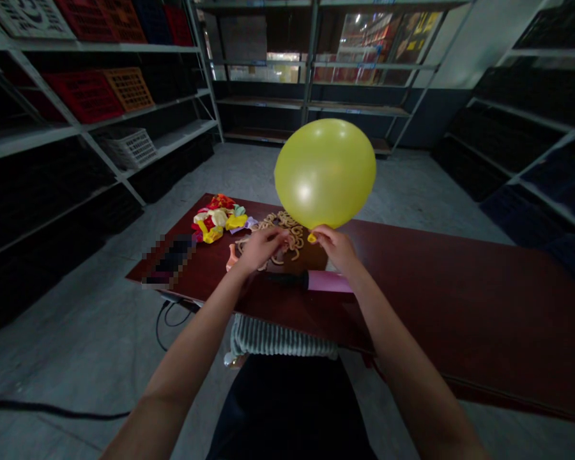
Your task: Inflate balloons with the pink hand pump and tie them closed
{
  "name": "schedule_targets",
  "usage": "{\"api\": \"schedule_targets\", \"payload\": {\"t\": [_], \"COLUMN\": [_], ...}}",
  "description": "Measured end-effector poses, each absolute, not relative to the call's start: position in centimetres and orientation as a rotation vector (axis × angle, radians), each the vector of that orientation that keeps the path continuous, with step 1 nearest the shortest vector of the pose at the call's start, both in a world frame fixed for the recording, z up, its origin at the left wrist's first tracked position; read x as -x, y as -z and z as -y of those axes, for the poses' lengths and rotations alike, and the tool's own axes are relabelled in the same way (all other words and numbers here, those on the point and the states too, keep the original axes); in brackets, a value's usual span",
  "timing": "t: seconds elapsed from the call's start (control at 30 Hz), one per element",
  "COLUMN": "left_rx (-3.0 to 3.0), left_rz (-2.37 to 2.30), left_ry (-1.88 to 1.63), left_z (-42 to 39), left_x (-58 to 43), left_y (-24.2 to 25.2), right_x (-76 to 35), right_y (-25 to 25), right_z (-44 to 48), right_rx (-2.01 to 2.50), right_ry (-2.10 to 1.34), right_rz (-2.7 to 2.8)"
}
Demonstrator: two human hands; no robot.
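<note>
A large inflated yellow balloon (324, 172) stands above the dark red table, its neck pinched in the fingers of my right hand (336, 248). My left hand (261, 248) is over a heap of curled tan rubber-like loops (294, 239), thumb and fingers drawn together. Whatever they pinch is too small to make out. Below both hands lies a pink hand pump (328, 282) with a black end, partly covered by my right wrist. Left of the loops is a pile of uninflated balloons (215, 217) in several colours.
The table (460, 281) stretches to the right. A blurred-out dark flat object (170, 260) lies near its left end. Cables (165, 326) hang below that end. A ribbed grey cloth (282, 338) sits under the front edge. Shelves with crates (84, 96) stand around.
</note>
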State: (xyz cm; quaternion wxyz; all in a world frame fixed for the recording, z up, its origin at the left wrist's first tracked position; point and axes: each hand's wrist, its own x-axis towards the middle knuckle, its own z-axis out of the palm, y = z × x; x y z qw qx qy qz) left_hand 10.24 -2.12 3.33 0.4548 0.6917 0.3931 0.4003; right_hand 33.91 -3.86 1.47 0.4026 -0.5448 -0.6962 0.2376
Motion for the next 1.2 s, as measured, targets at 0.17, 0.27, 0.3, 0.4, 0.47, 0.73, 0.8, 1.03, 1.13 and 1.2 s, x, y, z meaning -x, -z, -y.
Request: {"api": "schedule_targets", "payload": {"t": [0.17, 0.27, 0.3, 0.4, 0.47, 0.73, 0.8, 1.03, 1.13, 1.2], "left_rx": [-1.971, -2.297, -2.376, -2.539, -2.601, -2.324, -2.062, -1.889, -1.676, -1.584], "left_rz": [-1.308, -1.402, -1.441, -1.577, -1.660, -1.404, -1.215, -1.097, -0.891, -0.778], "left_ry": [-1.105, -0.867, -0.795, -0.621, -0.524, -0.891, -1.070, -1.093, -1.115, -1.084], "left_z": [-0.6, -0.9, -0.8, -0.9, -1.3, -2.4, -2.3, -3.1, -3.4, -3.8], "left_x": [-6.5, -6.4, -6.9, -9.3, -10.8, -12.1, -12.1, -13.9, -15.4, -16.5], "left_y": [-2.5, -2.1, -2.1, -1.9, -1.8, -2.7, -3.8, -6.2, -6.9, -7.5], "right_x": [-34.9, -34.6, -34.5, -34.3, -34.5, -35.7, -35.7, -35.5, -35.4, -35.4], "right_y": [-1.1, -0.6, -0.4, 0.1, 0.3, 0.8, 0.8, 0.4, 0.2, 0.1], "right_z": [0.2, -0.9, -1.1, -1.1, -0.8, 0.3, 0.4, 0.8, 0.9, 0.9], "right_rx": [1.259, 1.227, 1.218, 1.197, 1.213, 1.271, 1.260, 1.273, 1.252, 1.231], "right_ry": [-0.777, -0.810, -0.804, -0.759, -0.698, -0.575, -0.590, -0.563, -0.552, -0.561], "right_rz": [1.509, 1.406, 1.385, 1.386, 1.415, 1.404, 1.346, 1.249, 1.236, 1.200]}}
